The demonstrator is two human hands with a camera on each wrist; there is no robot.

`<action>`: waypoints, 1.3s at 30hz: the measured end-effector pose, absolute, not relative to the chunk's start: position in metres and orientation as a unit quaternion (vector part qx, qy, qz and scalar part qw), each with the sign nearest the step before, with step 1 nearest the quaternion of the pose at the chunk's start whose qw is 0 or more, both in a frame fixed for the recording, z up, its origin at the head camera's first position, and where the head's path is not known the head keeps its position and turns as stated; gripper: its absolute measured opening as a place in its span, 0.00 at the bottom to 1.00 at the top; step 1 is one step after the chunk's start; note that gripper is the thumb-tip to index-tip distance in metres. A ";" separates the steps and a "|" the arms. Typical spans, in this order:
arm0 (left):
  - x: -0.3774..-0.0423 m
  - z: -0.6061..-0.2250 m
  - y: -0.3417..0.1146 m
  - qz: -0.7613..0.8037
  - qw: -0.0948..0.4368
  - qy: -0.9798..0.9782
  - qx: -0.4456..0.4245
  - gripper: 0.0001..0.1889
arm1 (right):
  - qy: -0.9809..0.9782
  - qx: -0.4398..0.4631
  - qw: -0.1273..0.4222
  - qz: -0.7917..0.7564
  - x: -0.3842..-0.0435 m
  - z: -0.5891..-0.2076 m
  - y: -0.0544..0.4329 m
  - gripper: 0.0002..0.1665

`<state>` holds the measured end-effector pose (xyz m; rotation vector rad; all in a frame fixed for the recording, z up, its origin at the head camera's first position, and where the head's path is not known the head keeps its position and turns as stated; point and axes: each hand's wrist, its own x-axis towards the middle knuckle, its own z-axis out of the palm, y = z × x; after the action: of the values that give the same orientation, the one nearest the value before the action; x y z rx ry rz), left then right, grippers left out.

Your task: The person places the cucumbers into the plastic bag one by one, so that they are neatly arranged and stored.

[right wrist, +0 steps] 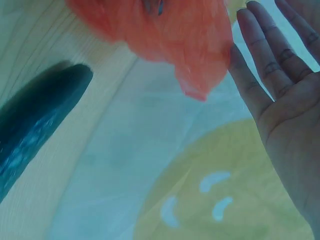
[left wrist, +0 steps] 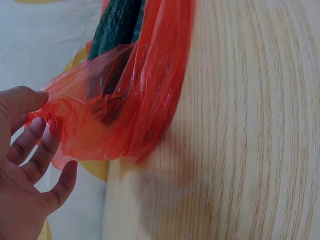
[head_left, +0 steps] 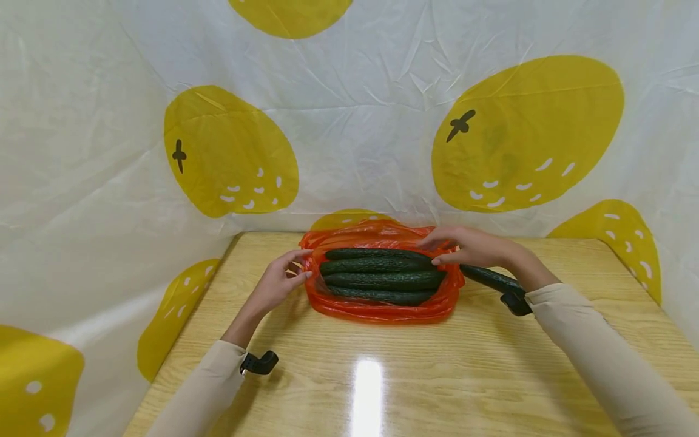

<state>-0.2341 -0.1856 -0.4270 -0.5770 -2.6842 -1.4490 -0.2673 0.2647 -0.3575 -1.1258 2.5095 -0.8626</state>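
Observation:
A red plastic bag (head_left: 382, 314) lies on the table with its mouth spread, and several dark green cucumbers (head_left: 384, 280) show side by side inside it. At the bag's left end, my left hand (head_left: 278, 280) pinches the thin, bunched film between thumb and fingers; the left wrist view shows the red film (left wrist: 145, 95) pulled towards that hand. My right hand (head_left: 474, 246) is at the bag's right end, fingers fairly straight, with fingertips at the rim. In the right wrist view a finger (right wrist: 250, 85) lies against the red film (right wrist: 200, 55).
One loose cucumber (head_left: 491, 280) lies on the wooden table (head_left: 306, 388), right of the bag and partly behind the right wrist. A white sheet with yellow fruit prints (head_left: 355, 152) hangs behind and at both sides. Both wrists wear black cameras (head_left: 260, 363).

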 end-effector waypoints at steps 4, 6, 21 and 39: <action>-0.233 -0.428 -0.186 -0.472 0.017 -0.862 -0.185 0.23 | 0.869 -0.371 0.112 -0.308 -0.258 -0.354 0.278 0.23; -0.233 -0.428 -0.186 -0.473 0.016 -0.861 -0.185 0.23 | 0.873 -0.362 0.106 -0.310 -0.255 -0.353 0.284 0.22; -0.224 -0.415 -0.179 -0.469 0.008 -0.865 -0.177 0.24 | 0.883 -0.355 0.059 -0.303 -0.240 -0.356 0.327 0.23; -0.210 -0.394 -0.174 -0.471 0.007 -0.862 -0.186 0.23 | 0.906 -0.296 0.078 -0.293 -0.235 -0.392 0.368 0.22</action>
<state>-0.2096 -0.1742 -0.3942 -0.5826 -2.6963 -1.4741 -0.2350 0.3685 -0.3924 -0.8870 2.7137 -0.8764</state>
